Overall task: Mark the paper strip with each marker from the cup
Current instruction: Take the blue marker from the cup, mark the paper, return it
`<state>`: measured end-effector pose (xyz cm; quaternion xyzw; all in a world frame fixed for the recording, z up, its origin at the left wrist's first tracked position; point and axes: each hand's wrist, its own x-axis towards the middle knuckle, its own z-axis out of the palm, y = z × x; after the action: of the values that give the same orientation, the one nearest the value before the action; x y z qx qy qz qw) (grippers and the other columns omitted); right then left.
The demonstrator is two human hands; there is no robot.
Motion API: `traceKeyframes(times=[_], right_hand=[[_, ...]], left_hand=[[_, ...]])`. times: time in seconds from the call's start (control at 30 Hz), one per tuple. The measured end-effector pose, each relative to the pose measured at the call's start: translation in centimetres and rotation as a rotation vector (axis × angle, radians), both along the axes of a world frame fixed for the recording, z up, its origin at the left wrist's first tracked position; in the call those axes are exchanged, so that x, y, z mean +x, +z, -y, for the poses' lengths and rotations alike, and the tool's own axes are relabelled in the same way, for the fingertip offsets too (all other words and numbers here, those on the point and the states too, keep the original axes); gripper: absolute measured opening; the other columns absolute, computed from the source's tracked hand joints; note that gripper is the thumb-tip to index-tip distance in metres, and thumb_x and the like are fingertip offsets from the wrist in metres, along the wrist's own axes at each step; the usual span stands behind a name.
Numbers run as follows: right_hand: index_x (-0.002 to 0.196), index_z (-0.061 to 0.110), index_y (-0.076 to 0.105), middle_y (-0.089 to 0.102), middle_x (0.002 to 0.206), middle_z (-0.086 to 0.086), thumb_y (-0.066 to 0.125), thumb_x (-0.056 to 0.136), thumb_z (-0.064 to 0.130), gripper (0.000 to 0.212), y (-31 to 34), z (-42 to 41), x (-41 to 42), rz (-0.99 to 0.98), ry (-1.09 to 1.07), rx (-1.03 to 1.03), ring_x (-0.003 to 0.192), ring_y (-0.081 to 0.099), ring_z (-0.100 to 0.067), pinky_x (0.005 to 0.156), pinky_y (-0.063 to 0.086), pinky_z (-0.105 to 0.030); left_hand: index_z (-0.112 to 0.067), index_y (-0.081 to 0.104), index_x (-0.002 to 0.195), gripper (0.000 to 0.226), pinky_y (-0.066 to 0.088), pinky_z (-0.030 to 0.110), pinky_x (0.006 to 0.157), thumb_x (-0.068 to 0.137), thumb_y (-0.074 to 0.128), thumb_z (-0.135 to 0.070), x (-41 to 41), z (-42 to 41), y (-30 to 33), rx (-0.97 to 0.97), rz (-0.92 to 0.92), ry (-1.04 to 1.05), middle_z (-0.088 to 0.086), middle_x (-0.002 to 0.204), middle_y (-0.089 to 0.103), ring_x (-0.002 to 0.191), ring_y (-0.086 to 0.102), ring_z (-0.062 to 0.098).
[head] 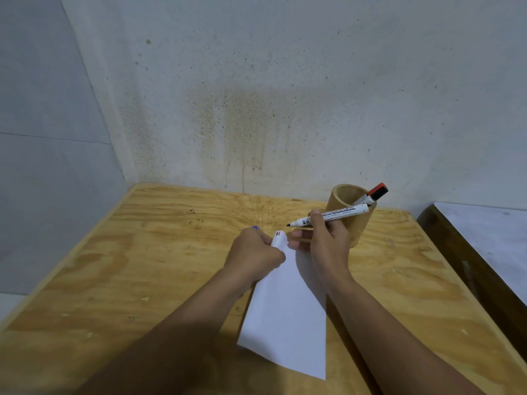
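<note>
A white paper strip point(286, 309) lies on the plywood table point(142, 266), running away from me. Its far end carries a short red mark and a dark one. My left hand point(252, 253) is closed beside that far end; a blue cap tip point(255, 227) sticks out of the fist. My right hand point(325, 238) grips an uncapped white marker point(328, 217) with a dark tip, held level just above the strip's far end, tip pointing left. A tan cylindrical cup point(353, 220) stands behind my right hand, with a red-capped marker point(373, 193) leaning in it.
A stained concrete wall rises right behind the table. A dark-framed panel with a pale surface point(484, 252) sits off the table's right edge. A tiled wall closes the left side.
</note>
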<state>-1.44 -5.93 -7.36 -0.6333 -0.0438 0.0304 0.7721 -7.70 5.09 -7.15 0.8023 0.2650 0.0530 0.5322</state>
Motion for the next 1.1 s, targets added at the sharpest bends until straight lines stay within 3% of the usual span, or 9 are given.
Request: traceKeyframes(times=[0.23, 0.33, 0.4, 0.47, 0.6, 0.7, 0.77, 0.9, 1.1], right_hand=[[0.085, 0.007, 0.061, 0.068, 0.073, -0.012, 0.051, 0.102, 0.022, 0.025, 0.7, 0.7, -0.2, 0.014, -0.054, 0.054, 0.058, 0.065, -0.021, 0.061, 0.062, -0.039], [0.088, 0.004, 0.061, 0.068, 0.077, -0.015, 0.05, 0.102, 0.022, 0.025, 0.9, 0.7, -0.3, 0.007, -0.075, 0.069, 0.06, 0.065, -0.024, 0.056, 0.062, -0.033], [0.091, 0.001, 0.061, 0.068, 0.078, -0.018, 0.05, 0.102, 0.023, 0.027, 0.9, 0.8, -0.4, 0.01, -0.088, 0.067, 0.061, 0.065, -0.027, 0.053, 0.06, -0.029], [0.09, 0.001, 0.061, 0.068, 0.075, -0.018, 0.049, 0.103, 0.025, 0.029, 0.8, 0.9, -0.4, 0.028, -0.089, 0.058, 0.059, 0.066, -0.027, 0.054, 0.06, -0.032], [0.082, 0.005, 0.061, 0.067, 0.061, -0.007, 0.05, 0.102, 0.025, 0.031, 0.6, 0.9, -0.5, 0.051, -0.077, 0.05, 0.052, 0.065, -0.022, 0.06, 0.061, -0.041], [0.083, 0.005, 0.061, 0.066, 0.062, -0.009, 0.05, 0.102, 0.025, 0.03, 0.8, 0.9, -0.7, 0.057, -0.085, 0.042, 0.054, 0.065, -0.023, 0.057, 0.061, -0.039], [0.081, 0.007, 0.061, 0.066, 0.061, -0.007, 0.051, 0.102, 0.025, 0.029, 1.0, 0.9, -0.7, 0.062, -0.093, 0.049, 0.052, 0.065, -0.021, 0.057, 0.061, -0.04], [0.086, 0.003, 0.058, 0.064, 0.065, -0.011, 0.05, 0.102, 0.023, 0.027, 1.5, 0.8, -0.9, 0.043, -0.108, 0.109, 0.047, 0.061, -0.017, 0.055, 0.059, -0.038], [0.086, 0.001, 0.058, 0.065, 0.073, -0.015, 0.05, 0.102, 0.023, 0.028, 1.4, 1.0, -0.8, 0.038, -0.107, 0.123, 0.053, 0.059, -0.02, 0.05, 0.057, -0.037]], left_hand=[[-0.014, 0.041, 0.061, 0.021, 0.035, 0.033, 0.063, 0.054, 0.059, -0.006, 0.2, 0.6, 1.3, -0.248, -0.013, -0.047, 0.01, 0.071, 0.046, 0.065, 0.045, 0.023], [-0.011, 0.047, 0.062, 0.02, 0.042, 0.034, 0.066, 0.063, 0.066, -0.003, 0.4, 0.6, 1.3, -0.31, -0.01, -0.037, 0.013, 0.076, 0.058, 0.069, 0.06, 0.029], [-0.004, 0.056, 0.073, 0.013, 0.048, 0.035, 0.068, 0.067, 0.067, -0.003, 0.6, 0.4, 1.3, -0.374, -0.014, -0.011, 0.017, 0.083, 0.066, 0.078, 0.068, 0.035], [0.001, 0.057, 0.09, 0.024, 0.051, 0.037, 0.067, 0.067, 0.064, 0.0, 0.7, 0.2, 1.2, -0.426, -0.052, 0.002, 0.018, 0.082, 0.065, 0.072, 0.067, 0.034], [-0.004, 0.048, 0.073, 0.011, 0.043, 0.035, 0.064, 0.075, 0.054, 0.005, 0.8, 0.7, 1.4, -0.379, -0.115, -0.024, 0.014, 0.071, 0.05, 0.061, 0.053, 0.029], [-0.006, 0.044, 0.078, 0.01, 0.032, 0.028, 0.055, 0.083, 0.052, -0.002, 0.8, 1.1, 1.8, -0.289, -0.124, 0.001, 0.008, 0.068, 0.042, 0.057, 0.041, 0.02], [-0.008, 0.044, 0.086, 0.007, 0.036, 0.028, 0.056, 0.087, 0.051, -0.01, 0.8, 1.4, 2.1, -0.323, -0.114, 0.016, 0.006, 0.076, 0.046, 0.065, 0.046, 0.019], [-0.01, 0.049, 0.08, 0.012, 0.04, 0.033, 0.068, 0.087, 0.041, -0.015, 1.1, 1.6, 1.8, -0.467, -0.099, 0.07, 0.01, 0.082, 0.052, 0.076, 0.052, 0.027], [-0.013, 0.029, 0.058, 0.028, 0.019, 0.028, 0.051, 0.082, 0.039, -0.003, 1.5, 1.3, 0.9, -0.302, -0.05, 0.06, 0.002, 0.057, 0.027, 0.051, 0.023, 0.017]])
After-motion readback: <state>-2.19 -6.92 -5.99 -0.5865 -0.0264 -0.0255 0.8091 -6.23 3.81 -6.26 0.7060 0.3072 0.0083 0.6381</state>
